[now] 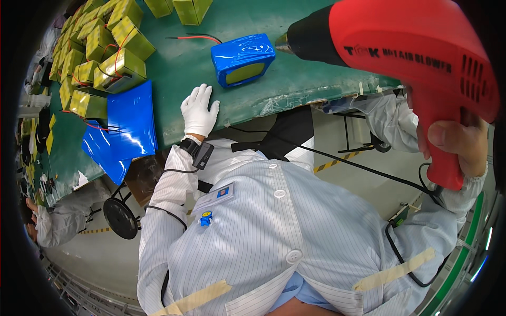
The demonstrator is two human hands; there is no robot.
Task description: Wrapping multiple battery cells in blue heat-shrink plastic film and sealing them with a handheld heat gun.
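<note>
The scene is brightly and fairly evenly lit, and detail is kept clear across the green table (pixel 316 79). White glare is thrown back in streaks by the blue sheets (pixel 138 113) and in crinkled highlights by the blue-wrapped pack (pixel 229 57). The gloved left hand (pixel 199 113) is rendered in pale tones, while the right hand (pixel 457 138) is partly shaded at the red heat gun (pixel 406 31). Glowing light tubes (pixel 478 268) are caught near the lower right rim. The left rim is compressed and softened by fisheye distortion, and the corners are lost in black.
</note>
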